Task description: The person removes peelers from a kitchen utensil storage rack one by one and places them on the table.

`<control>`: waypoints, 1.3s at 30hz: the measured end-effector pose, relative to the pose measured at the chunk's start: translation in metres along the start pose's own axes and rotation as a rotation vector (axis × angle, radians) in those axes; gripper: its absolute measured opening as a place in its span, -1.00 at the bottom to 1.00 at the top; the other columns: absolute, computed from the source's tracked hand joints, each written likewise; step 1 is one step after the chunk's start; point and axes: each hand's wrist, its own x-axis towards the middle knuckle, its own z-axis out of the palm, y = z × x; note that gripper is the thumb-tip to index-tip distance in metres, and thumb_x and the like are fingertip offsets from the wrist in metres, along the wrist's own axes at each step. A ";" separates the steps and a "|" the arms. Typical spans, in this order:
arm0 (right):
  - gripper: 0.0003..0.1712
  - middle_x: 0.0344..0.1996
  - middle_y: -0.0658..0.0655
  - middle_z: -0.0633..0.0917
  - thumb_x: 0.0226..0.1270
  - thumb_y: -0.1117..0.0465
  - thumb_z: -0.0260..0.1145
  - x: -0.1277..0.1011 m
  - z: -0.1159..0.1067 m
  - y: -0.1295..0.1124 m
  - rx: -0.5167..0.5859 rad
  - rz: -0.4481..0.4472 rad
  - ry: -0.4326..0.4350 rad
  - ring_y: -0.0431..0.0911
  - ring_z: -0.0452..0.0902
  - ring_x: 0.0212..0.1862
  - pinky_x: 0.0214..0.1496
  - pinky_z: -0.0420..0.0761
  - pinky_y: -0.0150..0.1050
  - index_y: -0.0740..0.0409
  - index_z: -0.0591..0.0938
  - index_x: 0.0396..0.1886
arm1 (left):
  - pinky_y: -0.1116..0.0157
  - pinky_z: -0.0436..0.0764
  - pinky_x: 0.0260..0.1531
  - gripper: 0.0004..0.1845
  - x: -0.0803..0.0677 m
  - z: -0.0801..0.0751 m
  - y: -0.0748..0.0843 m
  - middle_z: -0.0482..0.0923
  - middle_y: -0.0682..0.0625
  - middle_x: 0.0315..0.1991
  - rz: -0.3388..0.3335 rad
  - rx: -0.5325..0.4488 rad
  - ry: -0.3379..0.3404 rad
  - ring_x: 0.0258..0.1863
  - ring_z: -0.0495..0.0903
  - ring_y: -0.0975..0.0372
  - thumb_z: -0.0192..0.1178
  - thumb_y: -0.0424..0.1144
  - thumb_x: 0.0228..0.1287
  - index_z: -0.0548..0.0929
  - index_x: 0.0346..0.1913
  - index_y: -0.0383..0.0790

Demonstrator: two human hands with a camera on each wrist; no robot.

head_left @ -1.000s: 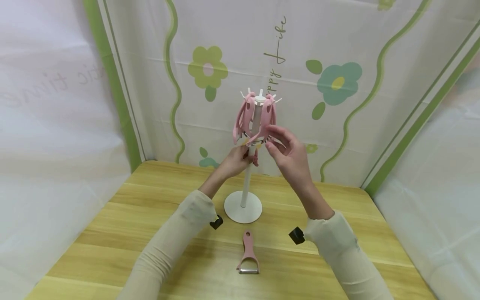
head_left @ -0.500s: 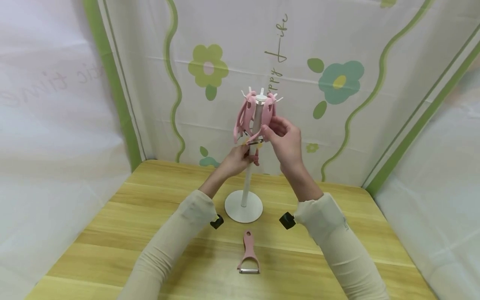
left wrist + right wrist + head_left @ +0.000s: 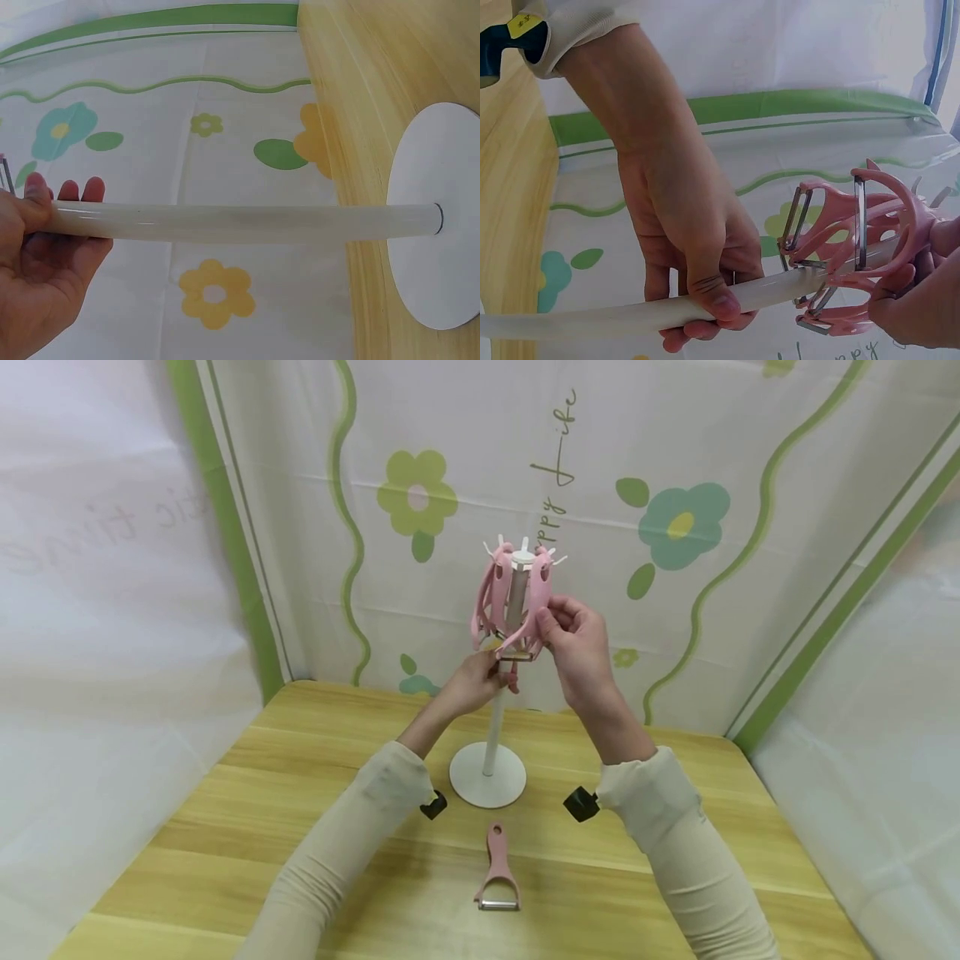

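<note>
Left hand (image 3: 472, 681) wrapped around the white pole of the stand (image 3: 491, 727), toward the far edge of the bench (image 3: 225, 827). Right hand (image 3: 577, 647) pinching a pink peeler (image 3: 534, 610) hung at the stand's top. Spare peeler (image 3: 497, 878) flat near the bench's front edge.

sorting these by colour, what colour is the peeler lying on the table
Pink, with a metal blade: the peeler shows best in the head view.

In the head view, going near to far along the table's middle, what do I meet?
Pink peeler lying on the table → round white base of the stand → left hand gripping the stand's pole → hanging pink peelers, one held by the right hand.
</note>
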 end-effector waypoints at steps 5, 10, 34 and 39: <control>-0.67 -0.20 0.08 0.61 0.49 0.31 0.16 -0.002 0.000 -0.005 0.044 0.003 0.000 -0.20 0.51 -0.20 -0.15 0.61 -0.49 0.44 0.49 0.13 | 0.14 0.63 0.05 -0.89 -0.001 0.000 0.001 0.74 -0.18 -0.29 0.003 0.032 0.001 -0.14 0.73 0.03 0.05 -0.45 0.44 0.56 -0.08 -0.34; -0.82 -0.23 0.10 0.62 0.48 0.33 0.16 -0.004 -0.002 -0.010 0.089 -0.024 0.002 -0.21 0.52 -0.24 -0.19 0.59 -0.47 0.32 0.55 -0.02 | 0.12 0.63 0.09 -0.80 -0.002 0.001 0.002 0.74 -0.20 -0.26 -0.009 0.027 -0.010 -0.08 0.72 -0.03 0.03 -0.44 0.46 0.52 0.07 -0.36; -0.80 -0.23 0.06 0.67 0.48 0.37 0.14 -0.026 -0.018 -0.013 0.102 -0.045 -0.047 -0.21 0.56 -0.19 -0.07 0.63 -0.45 0.31 0.56 0.03 | 0.14 0.62 -0.04 -0.91 -0.001 0.000 0.003 0.75 -0.15 -0.25 -0.017 0.081 -0.009 -0.14 0.68 0.04 0.08 -0.35 0.49 0.54 -0.11 -0.32; -0.73 -0.25 0.02 0.67 0.49 0.37 0.14 -0.032 -0.025 -0.008 0.071 -0.032 -0.074 -0.21 0.59 -0.19 -0.05 0.65 -0.44 0.41 0.52 0.09 | 0.16 0.63 -0.03 -0.91 0.000 -0.001 0.001 0.74 -0.16 -0.25 -0.003 0.060 -0.003 -0.15 0.68 0.03 0.04 -0.40 0.48 0.54 -0.11 -0.34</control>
